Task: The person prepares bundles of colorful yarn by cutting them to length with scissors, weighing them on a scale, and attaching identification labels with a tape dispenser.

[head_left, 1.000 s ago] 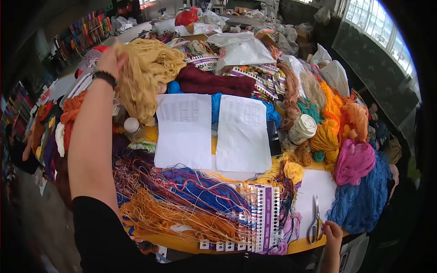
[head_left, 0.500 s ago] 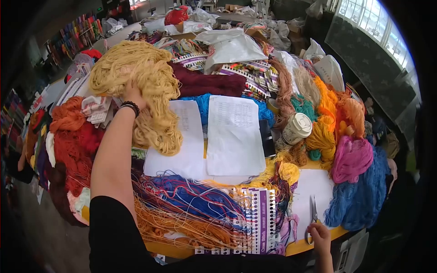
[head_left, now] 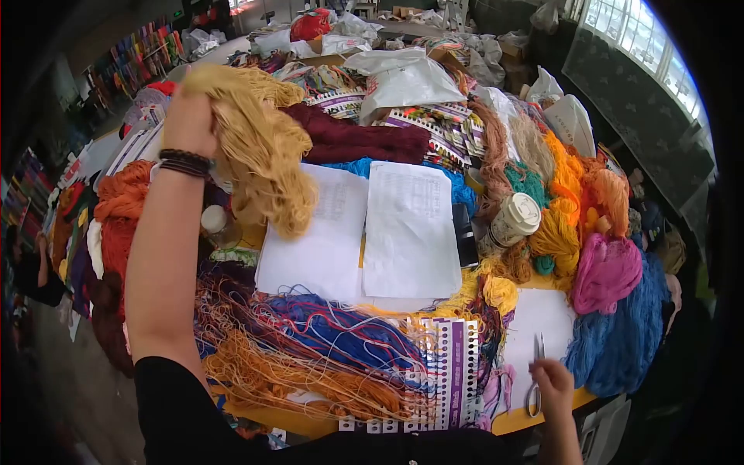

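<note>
My left hand (head_left: 190, 128) is closed tightly around the top of a hank of pale yellow yarn (head_left: 271, 159) — its loose end hangs in front of the upper left corner of a printed sheet (head_left: 310, 256). My right hand (head_left: 554, 384) sits low, fingers partly curled, over the scissors (head_left: 533, 403); from here I can't tell whether it grips or merely overlaps them.

As for containers, I see a paper cup (head_left: 509, 226) with its white lid on — contents hidden — beside golden yarn (head_left: 554, 236). A jar (head_left: 221, 226) stands near my left forearm, and a white plastic bag (head_left: 407, 81) lies beyond the sheets, its inside out of sight.
</note>
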Available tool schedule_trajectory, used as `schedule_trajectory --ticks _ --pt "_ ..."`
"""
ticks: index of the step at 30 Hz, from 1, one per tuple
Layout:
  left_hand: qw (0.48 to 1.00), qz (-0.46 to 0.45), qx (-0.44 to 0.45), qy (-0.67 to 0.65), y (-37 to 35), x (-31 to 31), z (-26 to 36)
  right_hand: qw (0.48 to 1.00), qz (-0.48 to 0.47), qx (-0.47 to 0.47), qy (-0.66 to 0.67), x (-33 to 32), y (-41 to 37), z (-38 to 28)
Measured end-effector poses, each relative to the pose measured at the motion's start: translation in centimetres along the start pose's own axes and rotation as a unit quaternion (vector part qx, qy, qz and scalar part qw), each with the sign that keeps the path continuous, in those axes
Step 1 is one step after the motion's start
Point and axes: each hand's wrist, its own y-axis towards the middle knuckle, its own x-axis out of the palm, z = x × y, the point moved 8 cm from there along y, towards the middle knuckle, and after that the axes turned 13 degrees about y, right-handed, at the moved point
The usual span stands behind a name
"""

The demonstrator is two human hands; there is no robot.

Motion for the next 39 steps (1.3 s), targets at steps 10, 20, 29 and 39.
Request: schedule_trajectory --ticks 10,20,29,39 --pt "0.969 -0.111 0.189 -0.117 -9.8 2.1 21.2 0.82 -0.354 -0.421 0.156 30.6 5.2 -27.2" --pt "0.952 -0.282 -0.116 -0.015 -26.8 -6.5 6.2 0.831 -0.364 -0.008 0.42 25.4 5.0 -27.3" --pt "0.796 -0.374 -0.071 0.47 -36.0 -14.8 -10.7 0.831 -0.162 -0.532 -0.012 23.0 13.7 -40.4" --pt "0.805 -0.361 -0.087 0.462 -35.4 -15.3 -11.1 0.894 -0.343 -0.282 0.058 56.2 21.6 -48.2"
